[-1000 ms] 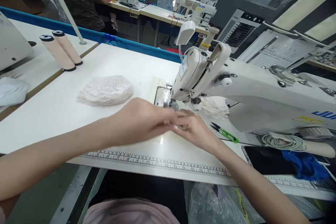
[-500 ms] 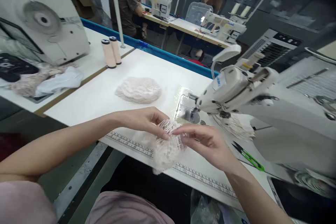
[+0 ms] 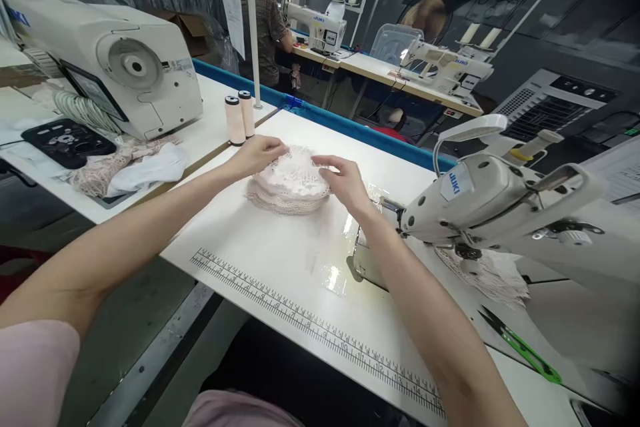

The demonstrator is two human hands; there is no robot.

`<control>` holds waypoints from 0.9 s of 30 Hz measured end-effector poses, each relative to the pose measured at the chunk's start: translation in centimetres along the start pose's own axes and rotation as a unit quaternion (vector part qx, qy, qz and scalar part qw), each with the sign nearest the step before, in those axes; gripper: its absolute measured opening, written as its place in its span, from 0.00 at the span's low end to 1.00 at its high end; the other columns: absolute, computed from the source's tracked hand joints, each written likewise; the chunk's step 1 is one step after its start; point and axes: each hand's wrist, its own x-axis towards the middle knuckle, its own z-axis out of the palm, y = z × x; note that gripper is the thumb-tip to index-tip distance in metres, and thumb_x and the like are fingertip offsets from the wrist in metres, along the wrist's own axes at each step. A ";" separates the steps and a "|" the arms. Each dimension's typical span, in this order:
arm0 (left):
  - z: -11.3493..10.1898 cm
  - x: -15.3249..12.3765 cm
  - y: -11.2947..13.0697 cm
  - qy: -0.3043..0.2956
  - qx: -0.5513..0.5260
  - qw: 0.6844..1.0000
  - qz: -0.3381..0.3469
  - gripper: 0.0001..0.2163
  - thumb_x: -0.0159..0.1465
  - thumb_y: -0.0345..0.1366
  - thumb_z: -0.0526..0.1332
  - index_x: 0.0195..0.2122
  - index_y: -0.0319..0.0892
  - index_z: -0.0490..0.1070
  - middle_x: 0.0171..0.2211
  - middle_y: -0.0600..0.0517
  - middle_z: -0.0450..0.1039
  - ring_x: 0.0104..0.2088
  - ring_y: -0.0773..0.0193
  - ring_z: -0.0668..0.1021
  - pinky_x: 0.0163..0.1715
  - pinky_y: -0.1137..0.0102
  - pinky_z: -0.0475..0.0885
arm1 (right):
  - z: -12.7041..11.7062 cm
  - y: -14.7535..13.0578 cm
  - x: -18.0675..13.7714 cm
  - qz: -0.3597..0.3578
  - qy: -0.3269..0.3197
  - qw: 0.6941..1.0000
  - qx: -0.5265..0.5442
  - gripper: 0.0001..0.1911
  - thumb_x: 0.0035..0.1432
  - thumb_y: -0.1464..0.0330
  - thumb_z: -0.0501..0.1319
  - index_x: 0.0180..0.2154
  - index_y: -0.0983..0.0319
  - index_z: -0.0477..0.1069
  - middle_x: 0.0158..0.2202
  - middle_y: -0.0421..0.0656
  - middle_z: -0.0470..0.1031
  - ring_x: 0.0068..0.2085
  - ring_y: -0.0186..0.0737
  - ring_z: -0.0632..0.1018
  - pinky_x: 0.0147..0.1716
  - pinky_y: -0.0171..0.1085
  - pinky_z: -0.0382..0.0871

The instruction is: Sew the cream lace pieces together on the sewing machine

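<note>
A pale pink-white lace piece lies on top of a stack of similar lace pieces on the white sewing table. My left hand pinches its left edge, fingertips closed on the lace. At the right edge is my right hand, with index finger and thumb on the lace. Right of the stack stands a sewing machine, its needle area partly behind my right forearm.
Two thread cones stand behind the stack. Green-handled thread snips lie at right, near more lace pieces. Another sewing machine is at left. A printed ruler runs along the front edge. A person sits beyond.
Both hands have moved forward and left from the table's front edge, carrying the lace piece onto the stack. The lace now lies spread out rather than bunched. The view has shifted.
</note>
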 end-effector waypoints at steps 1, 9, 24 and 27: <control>0.3 0.8 -0.6 0.001 0.027 1.000 0.001 0.14 0.62 0.45 0.58 0.26 0.41 0.73 0.20 0.54 0.67 0.23 0.67 0.67 0.24 0.71 0.56 | 0.2 0.6 0.8 0.003 -0.004 1.000 -0.013 0.18 0.54 0.74 0.56 0.44 0.63 0.78 0.46 0.45 0.80 0.39 0.38 0.78 0.42 0.39 0.73; 1.5 1.1 -2.2 0.031 0.161 0.986 -0.002 0.12 0.59 0.44 0.60 0.40 0.46 0.78 0.29 0.52 0.75 0.30 0.61 0.72 0.27 0.70 0.57 | 0.3 3.2 1.2 0.016 0.007 0.996 -0.085 0.14 0.58 0.70 0.57 0.42 0.61 0.79 0.43 0.44 0.81 0.45 0.41 0.78 0.49 0.41 0.71; 1.2 -2.6 0.0 0.045 0.338 0.932 0.122 0.17 0.69 0.45 0.50 0.53 0.46 0.70 0.50 0.53 0.73 0.50 0.54 0.73 0.45 0.65 0.65 | -2.3 3.0 -6.5 -0.016 0.023 0.984 -0.177 0.15 0.64 0.72 0.55 0.48 0.55 0.75 0.53 0.40 0.76 0.47 0.39 0.78 0.48 0.37 0.70; 1.6 -2.8 1.1 0.101 0.351 0.917 0.162 0.20 0.70 0.48 0.46 0.54 0.45 0.70 0.49 0.50 0.74 0.51 0.52 0.74 0.50 0.61 0.66 | -4.6 2.6 -12.8 -0.091 -0.042 0.975 -0.199 0.14 0.66 0.72 0.53 0.47 0.59 0.75 0.49 0.43 0.78 0.44 0.38 0.79 0.40 0.36 0.72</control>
